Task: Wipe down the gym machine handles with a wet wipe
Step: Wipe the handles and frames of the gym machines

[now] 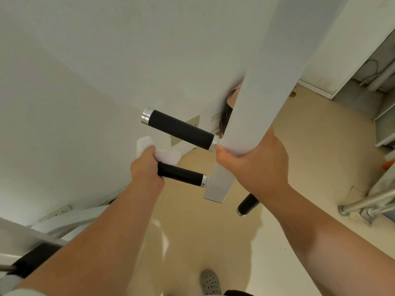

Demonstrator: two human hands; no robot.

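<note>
Lower left corner: a black padded machine part (32, 259) with white metal frame bars (70, 221) running along the white wall (85, 82).

Left hand (147, 170) reaches up and forward, fingers curled round the free end of the lower black foam handle with a silver collar (183, 175). A crumpled white wet wipe (167, 155) is bunched in that grip. It covers the handle's outer tip, and folds of it stick out above the knuckles and to the right of them. The rest of the foam, from the hand to the collar, is bare.

Just above it, apart from wipe and hand: the upper black foam handle with a silver end cap (179, 129), jutting left from the same bar. Nothing touches it.

Both handles are fixed to the left edge of a broad white flat-sided metal machine arm (260, 71), which slants down from the top of the view to a squared-off lower end.

Right hand (254, 165) grips this arm between the two handles, thumb on the near face, fingers wrapped behind and out of sight.

Below the right wrist: a third black foam handle with a silver tip (247, 205), pointing down and to the left.

Beige floor (299, 129) underneath. A grey perforated clog (210, 282) at its bottom edge. Chrome tubes (363, 202) at the floor's right edge.
</note>
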